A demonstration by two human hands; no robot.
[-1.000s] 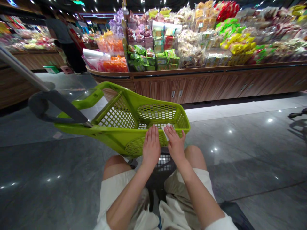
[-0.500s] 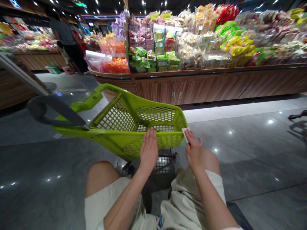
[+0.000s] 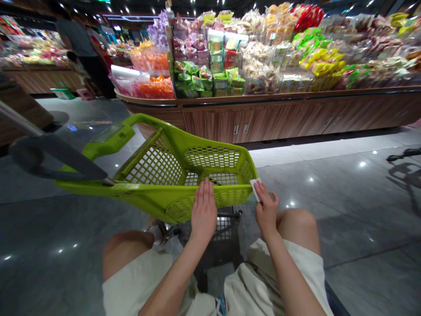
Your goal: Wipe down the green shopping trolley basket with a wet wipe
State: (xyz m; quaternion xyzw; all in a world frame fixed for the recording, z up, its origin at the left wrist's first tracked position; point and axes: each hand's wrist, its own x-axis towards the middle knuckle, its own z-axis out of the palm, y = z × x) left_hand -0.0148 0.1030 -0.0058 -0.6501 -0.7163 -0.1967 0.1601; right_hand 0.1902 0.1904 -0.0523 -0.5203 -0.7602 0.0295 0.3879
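The right hand [image 3: 266,210] has its fingers clamped on a white card [image 3: 255,189] at the corner of the basket [image 3: 230,197]; the left hand [image 3: 204,210] lies flat on the same rim, fingers together, with open floor [image 3: 345,224] to the basket's right.

Left hand [image 3: 204,211] flat and open, right hand [image 3: 266,209] curled in a pinch

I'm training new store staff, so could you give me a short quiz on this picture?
1. Which hand touches the white slip?
2. True or false: the left hand lies open against the near wall of the green basket.
3. Fill the gap: the bagged goods ahead are piled on a ____ counter.

Key: 1. The right hand. 2. True. 3. Wooden.
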